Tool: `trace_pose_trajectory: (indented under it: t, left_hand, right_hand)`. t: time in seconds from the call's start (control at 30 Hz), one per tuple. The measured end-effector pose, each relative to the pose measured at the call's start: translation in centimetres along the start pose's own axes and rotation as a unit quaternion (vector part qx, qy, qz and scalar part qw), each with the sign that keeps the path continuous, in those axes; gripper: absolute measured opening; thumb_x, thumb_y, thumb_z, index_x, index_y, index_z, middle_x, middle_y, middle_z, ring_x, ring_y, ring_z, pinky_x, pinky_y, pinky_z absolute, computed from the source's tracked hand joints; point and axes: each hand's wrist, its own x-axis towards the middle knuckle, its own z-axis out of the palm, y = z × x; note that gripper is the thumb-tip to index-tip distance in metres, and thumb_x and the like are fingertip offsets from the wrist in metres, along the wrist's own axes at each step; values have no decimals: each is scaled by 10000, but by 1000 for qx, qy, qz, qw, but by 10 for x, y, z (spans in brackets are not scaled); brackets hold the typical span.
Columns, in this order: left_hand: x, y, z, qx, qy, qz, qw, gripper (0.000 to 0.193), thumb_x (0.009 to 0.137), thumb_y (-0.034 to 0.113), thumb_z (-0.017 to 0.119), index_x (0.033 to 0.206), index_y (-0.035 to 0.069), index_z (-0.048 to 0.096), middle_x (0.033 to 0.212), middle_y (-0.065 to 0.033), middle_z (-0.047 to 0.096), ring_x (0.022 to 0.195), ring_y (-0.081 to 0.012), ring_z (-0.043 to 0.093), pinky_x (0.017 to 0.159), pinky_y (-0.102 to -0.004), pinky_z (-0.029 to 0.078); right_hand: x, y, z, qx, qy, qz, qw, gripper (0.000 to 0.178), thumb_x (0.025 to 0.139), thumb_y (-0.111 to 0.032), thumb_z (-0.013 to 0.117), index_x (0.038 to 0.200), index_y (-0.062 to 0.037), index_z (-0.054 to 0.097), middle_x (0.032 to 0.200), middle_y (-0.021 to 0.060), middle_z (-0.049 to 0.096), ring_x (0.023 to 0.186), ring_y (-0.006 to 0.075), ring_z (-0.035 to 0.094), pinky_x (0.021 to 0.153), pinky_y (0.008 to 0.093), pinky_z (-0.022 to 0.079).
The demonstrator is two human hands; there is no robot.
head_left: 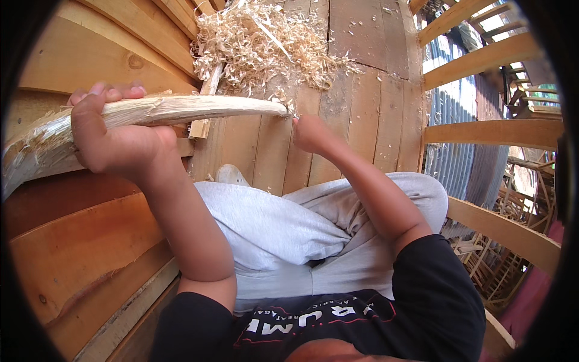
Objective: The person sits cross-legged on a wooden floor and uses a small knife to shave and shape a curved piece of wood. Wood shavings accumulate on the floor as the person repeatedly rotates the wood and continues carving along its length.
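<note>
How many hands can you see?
2: the left hand is curled around the long pale wood, and the right hand is beside its narrow end. No others show.

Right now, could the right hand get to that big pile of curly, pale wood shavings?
Probably yes: the right hand is by the tip of the long, pale, curved wooden piece, with nothing visible blocking its way forward to the curly, pale wood shavings.

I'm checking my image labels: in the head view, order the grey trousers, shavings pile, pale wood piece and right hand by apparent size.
Largest to smallest:
Grey trousers
Shavings pile and pale wood piece: too alike in area to rank
Right hand, clearly smallest
</note>
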Motion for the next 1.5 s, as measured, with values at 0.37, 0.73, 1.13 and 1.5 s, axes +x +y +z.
trace_pose_trajectory:
  t: [0.37,0.73,1.13,1.5]
  left_hand:
    - [-6,-10,1,64,-24,72,995,163,685,88,575,807,56,471,646,-47,452,569,-175,468,577,-316,428]
    - [-15,0,14,-31,-75,96,992,206,700,-11,596,890,-46,525,671,-97,530,473,-198,532,524,-316,487]
    - [-46,7,31,-23,-93,126,987,158,694,-29,628,818,-59,535,679,-92,594,528,-151,571,527,-281,493]
    - [-78,31,28,-2,-39,111,993,246,678,-39,590,901,-94,501,752,-107,575,545,-166,561,499,-292,485]
  right_hand:
    - [-13,6,-12,-21,-58,34,997,487,998,-282,370,816,117,582,712,274,622,532,360,626,502,463,502]
    - [-16,5,-9,-1,-61,48,997,461,1001,-275,350,873,98,588,683,254,619,504,344,603,477,453,488]
    - [-18,23,14,-75,-28,-27,996,277,874,-117,466,1017,69,614,850,229,665,680,339,667,529,421,533]
    - [22,63,44,-158,24,-81,984,265,797,-156,556,962,-21,712,1034,184,683,951,351,661,801,430,529]
